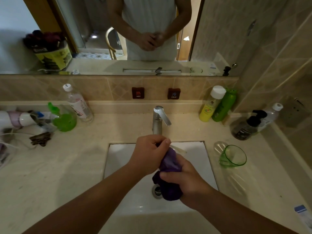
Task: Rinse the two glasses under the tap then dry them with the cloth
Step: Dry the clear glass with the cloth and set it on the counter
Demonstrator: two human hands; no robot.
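1. Left of frame, on the surface [50,166]: green flask [64,121], clear bottle [78,103].
2. Centre: tap [158,119] above sink [121,159].
3. Left hand [148,154] over the sink, fingers curled round a clear glass [179,149], mostly hidden.
4. Purple cloth [169,163] bunched against that glass.
5. Right hand [189,181] grips the cloth's lower end, above the drain [157,190].
6. Right of the sink: green glass [233,156] on the surface, tilted, apart from both hands.
7. Upper right: yellow bottle [209,107], green bottle [224,107].
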